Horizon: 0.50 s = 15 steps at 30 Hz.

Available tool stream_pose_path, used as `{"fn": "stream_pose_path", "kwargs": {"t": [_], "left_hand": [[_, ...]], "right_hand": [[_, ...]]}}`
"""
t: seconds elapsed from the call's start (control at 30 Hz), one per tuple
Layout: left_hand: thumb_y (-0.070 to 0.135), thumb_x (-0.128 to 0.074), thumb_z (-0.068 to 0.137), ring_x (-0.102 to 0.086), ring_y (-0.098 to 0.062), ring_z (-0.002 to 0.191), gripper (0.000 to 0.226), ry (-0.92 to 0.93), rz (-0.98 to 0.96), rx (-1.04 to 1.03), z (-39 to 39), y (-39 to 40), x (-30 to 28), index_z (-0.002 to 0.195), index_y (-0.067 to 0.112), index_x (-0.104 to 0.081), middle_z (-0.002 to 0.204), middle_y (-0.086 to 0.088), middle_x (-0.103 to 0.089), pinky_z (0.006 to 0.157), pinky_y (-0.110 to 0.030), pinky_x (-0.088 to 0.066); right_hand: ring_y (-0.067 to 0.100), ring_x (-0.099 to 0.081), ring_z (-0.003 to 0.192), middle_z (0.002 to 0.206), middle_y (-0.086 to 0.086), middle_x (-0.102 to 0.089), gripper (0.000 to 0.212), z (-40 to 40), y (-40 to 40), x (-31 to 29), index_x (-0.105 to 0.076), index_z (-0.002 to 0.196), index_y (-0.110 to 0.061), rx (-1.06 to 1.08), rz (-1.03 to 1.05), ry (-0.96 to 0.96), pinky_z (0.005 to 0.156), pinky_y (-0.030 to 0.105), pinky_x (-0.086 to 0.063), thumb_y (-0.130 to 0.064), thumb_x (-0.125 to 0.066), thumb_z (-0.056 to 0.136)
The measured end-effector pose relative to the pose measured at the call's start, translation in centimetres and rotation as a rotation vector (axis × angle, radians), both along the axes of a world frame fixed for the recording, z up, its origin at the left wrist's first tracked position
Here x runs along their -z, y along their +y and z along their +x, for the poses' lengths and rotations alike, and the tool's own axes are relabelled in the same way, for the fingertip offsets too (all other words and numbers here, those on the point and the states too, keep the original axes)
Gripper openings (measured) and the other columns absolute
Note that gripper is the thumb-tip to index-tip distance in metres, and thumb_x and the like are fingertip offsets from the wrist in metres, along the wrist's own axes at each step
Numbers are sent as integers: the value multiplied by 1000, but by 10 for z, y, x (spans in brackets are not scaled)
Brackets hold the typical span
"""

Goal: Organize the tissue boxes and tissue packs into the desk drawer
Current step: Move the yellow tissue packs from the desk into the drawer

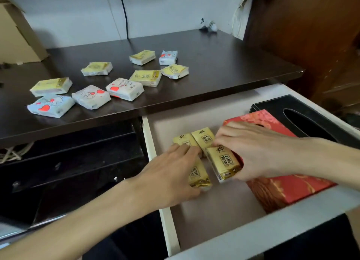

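Observation:
The white drawer stands pulled out at lower right. Inside it, a red floral tissue box lies beside a black tissue box at the right. Several gold tissue packs lie in two rows on the drawer floor. My right hand grips the front right gold pack. My left hand rests on the front left gold pack, fingers closed over it. Two more gold packs sit behind them. On the dark desk, several yellow packs and heart-printed packs lie scattered.
A cardboard box stands at the desk's back left. A black cable hangs down the wall, and a small white figure sits at the back right. Dark shelves lie under the desk at left. A brown wooden cabinet rises at right.

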<state>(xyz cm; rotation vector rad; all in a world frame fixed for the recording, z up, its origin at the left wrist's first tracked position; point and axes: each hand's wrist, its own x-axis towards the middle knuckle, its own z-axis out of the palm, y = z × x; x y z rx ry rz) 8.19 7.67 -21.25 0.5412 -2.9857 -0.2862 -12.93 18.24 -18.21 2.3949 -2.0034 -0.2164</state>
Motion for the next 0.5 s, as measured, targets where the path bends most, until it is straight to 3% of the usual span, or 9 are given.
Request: {"fn": "stream_pose_path", "kwargs": {"t": [0.07,0.13,0.33,0.4,0.5], "left_hand": [[63,-64,75,-38,-15,113,73,2,-32,-2,-6,0,1,131,22,-43,125,5,-50,94,-34,-43],[65,-63,76,-38,-17,113,73,6,-47,0,-11,2,2,129,20,-44,123,4,-52,95,-35,-43],[71,-60,72,-38,-16,114,83,-60,-64,15,-18,5,3,134,22,-39,128,5,-47,93,-37,-44],[74,-62,69,-38,-14,112,84,-43,-40,9,-17,2,0,133,23,-41,125,7,-46,91,-37,-45],[74,-58,70,-41,-13,111,77,-13,-82,17,-13,-8,-5,128,24,-47,124,8,-50,93,-37,-45]], "right_hand": [[11,-38,111,120,-11,-46,79,4,-1,0,-54,133,-28,38,-9,5,94,28,-35,-77,-65,71],[9,-32,107,117,-13,-44,77,9,-3,2,-54,130,-30,33,-11,45,92,27,-28,-76,-69,70],[12,-35,108,113,-13,-43,79,13,-7,10,-54,126,-26,72,19,140,103,30,-16,-75,-72,67],[9,-29,101,107,-15,-38,81,10,-8,10,-54,124,-26,85,10,99,97,27,-19,-76,-73,64],[10,-36,113,121,-13,-49,81,6,-11,5,-57,129,-27,75,-1,62,100,25,-17,-74,-74,66]]}}
